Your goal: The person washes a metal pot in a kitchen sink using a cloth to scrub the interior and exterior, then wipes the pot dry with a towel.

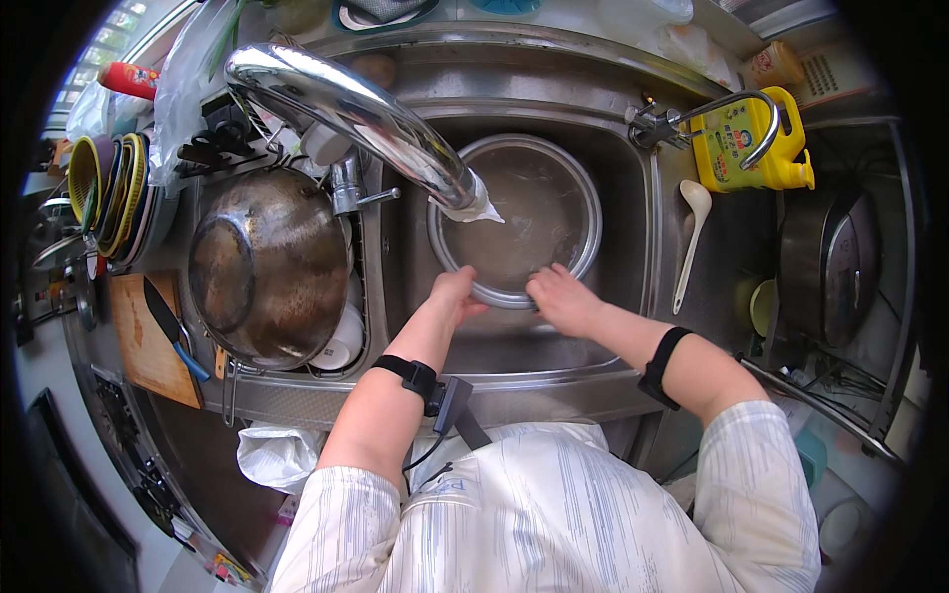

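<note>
A round metal basin (593, 215) with cloudy water in it sits in the stainless steel sink (630, 296). My left hand (458, 290) grips the basin's near rim at its left part. My right hand (560, 296) is at the near rim farther right, its fingertips over the inner edge; whether they close on the rim is hard to tell. The large chrome faucet (356, 111) reaches over the basin from the upper left, with white material around its spout. What lies under the water is unclear.
Left of the sink, an upturned wok (270, 267) covers a dish rack. Farther left, a knife (167, 319) lies on a wooden cutting board (133, 333). On the right are a white ladle (693, 230), a small curved tap (660, 126) and a yellow jug (741, 141).
</note>
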Motion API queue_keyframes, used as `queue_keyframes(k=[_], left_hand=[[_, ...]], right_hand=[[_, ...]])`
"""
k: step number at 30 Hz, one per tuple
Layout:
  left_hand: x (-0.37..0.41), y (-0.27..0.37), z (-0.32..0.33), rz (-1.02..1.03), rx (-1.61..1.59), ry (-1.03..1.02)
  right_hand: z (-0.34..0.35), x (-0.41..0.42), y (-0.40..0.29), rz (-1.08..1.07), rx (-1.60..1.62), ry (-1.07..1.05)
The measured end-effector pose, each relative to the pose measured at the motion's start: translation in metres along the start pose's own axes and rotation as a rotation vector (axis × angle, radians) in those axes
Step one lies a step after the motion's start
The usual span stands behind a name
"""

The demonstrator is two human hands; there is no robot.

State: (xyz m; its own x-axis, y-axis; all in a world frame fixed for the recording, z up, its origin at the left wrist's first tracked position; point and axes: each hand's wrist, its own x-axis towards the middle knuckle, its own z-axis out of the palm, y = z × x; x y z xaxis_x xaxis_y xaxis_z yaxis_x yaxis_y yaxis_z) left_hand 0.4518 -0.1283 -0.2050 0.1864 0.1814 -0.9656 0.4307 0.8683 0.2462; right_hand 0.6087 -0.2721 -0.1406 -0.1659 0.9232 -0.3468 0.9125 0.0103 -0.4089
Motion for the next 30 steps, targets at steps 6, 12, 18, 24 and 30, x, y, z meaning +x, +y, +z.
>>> queue_keyframes(k=[6,12,18,24,30], left_hand=[[0.018,-0.006,-0.013,0.049,0.071,-0.024],[-0.005,0.007,-0.003,0.046,0.054,0.009],[-0.005,0.006,-0.003,0.071,0.024,0.009],[0.0,0.002,0.0,0.099,-0.037,0.073],[-0.005,0.013,-0.009,0.101,0.072,0.061]], right_hand=[[0.021,0.058,-0.053,0.217,0.383,0.01],[-0.019,-0.014,0.042,-0.118,-0.239,-0.08],[-0.02,-0.02,0.072,-0.153,-0.347,-0.009],[0.011,0.037,-0.036,0.123,0.288,-0.077],[0.011,0.032,-0.025,0.047,0.283,-0.149]])
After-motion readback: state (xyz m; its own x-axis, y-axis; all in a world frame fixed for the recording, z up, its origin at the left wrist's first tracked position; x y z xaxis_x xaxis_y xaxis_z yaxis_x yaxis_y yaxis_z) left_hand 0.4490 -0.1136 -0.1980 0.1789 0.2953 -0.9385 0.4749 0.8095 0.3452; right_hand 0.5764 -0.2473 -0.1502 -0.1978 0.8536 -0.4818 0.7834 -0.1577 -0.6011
